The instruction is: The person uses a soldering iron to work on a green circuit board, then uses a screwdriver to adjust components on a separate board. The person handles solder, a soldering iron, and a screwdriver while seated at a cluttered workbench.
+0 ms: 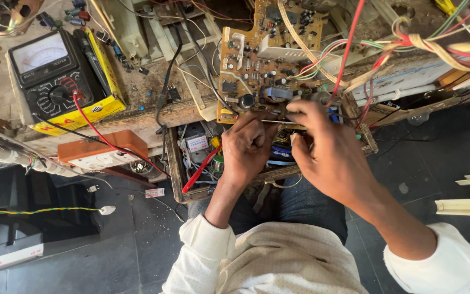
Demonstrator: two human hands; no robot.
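Presently gripping a red-handled probe (202, 169) in the closed fingers of the left hand (248, 147), tip towards the lower edge of the brown circuit board (257, 65) at the table (153, 117) edge, above an open drawer (176, 169); right hand (327, 155) pinching something small beside the board. Could slip and bridge neighbouring solder points, given the crowding wires. Cannot tell the pinched part, hidden behind knuckles.

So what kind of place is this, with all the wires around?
Most likely an electronics repair bench. A brown circuit board sits at the bench edge under both hands, an analog multimeter with red and black leads lies to the side, and loose wire bundles and parts crowd the worn wooden top.
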